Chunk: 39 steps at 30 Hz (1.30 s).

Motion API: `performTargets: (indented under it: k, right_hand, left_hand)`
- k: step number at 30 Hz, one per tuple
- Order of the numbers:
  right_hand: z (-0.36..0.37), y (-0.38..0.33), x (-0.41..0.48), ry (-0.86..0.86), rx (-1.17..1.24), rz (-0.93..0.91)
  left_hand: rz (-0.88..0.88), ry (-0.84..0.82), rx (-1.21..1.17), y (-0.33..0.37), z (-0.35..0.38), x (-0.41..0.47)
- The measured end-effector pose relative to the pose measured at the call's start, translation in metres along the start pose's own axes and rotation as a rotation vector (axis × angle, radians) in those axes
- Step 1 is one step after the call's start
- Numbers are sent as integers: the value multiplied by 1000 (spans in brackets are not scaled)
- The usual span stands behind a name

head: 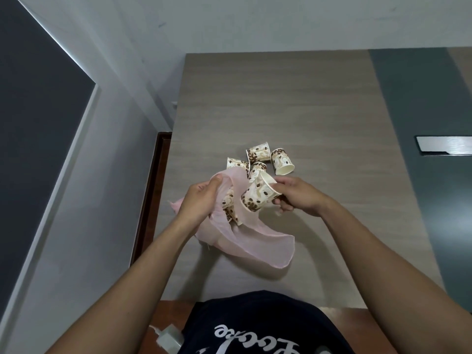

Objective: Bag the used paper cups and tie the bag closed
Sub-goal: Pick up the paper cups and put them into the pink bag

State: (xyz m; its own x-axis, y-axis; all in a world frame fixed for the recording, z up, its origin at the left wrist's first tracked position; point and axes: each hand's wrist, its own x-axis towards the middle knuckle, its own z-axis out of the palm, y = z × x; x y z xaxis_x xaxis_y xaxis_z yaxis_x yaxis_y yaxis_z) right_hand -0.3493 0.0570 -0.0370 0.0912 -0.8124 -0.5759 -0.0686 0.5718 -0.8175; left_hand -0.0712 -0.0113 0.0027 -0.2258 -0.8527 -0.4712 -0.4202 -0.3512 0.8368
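The bag (255,241) is thin, translucent pink plastic, crinkled and faintly glossy where the left hand's fingers (217,182) pinch it. The paper cups (258,154) are matt, printed with brown coffee beans. The counter (281,98) is smooth, matt grey-brown wood-grain laminate.

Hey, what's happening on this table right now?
A person is bagging used paper cups. The left hand holds open the mouth of a thin pink bag, which already has at least one cup inside. The right hand has a cup in its grip, tilted at the bag's opening. Four more cups lie loose on the table just beyond the bag. The bag is not tied yet.
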Motion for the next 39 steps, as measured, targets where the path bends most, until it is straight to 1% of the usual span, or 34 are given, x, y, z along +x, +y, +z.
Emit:
performTargets:
  k: [2,6,8,11,15,17,19,21,23,26,30,32,36,39]
  right_hand:
    - [14,-5,3,-60,-15,5]
    - [65,-14,11,-83,-100,-20]
    - [90,-18,18,-31,-127,-36]
    - [117,-19,35,65,-167,-4]
    - [138,-29,41,79,-249,-22]
    - [137,-34,41,41,-217,-43]
    - [127,-36,44,-9,-88,-38]
    - [106,-36,47,-36,0,-17]
    - [80,-37,48,-25,22,-3]
    - [42,-34,51,88,38,31]
    - [15,-7,69,339,-12,100]
    - [13,5,75,381,-49,135]
    - [25,17,85,297,13,265]
    - [41,16,88,221,200,314]
  left_hand:
    - [8,-15,-9,0,0,1]
    - [2,-20,-36,5,3,2]
    - [1,-20,-41,8,4,3]
    - [-23,-58,-49,10,2,6]
    - [-45,-70,-78,11,5,4]
    - [-50,-41,-109,7,5,6]
    - [-71,-11,-166,2,2,11]
    - [-102,8,-182,-4,-3,15]
    - [-116,30,-171,-8,-7,18]
    - [-124,55,-167,-12,-9,26]
    - [-139,58,-151,-14,-9,32]
    - [-157,63,-149,-17,-9,37]
    - [-182,49,-140,-23,-12,44]
    - [-179,38,-145,-24,-14,46]
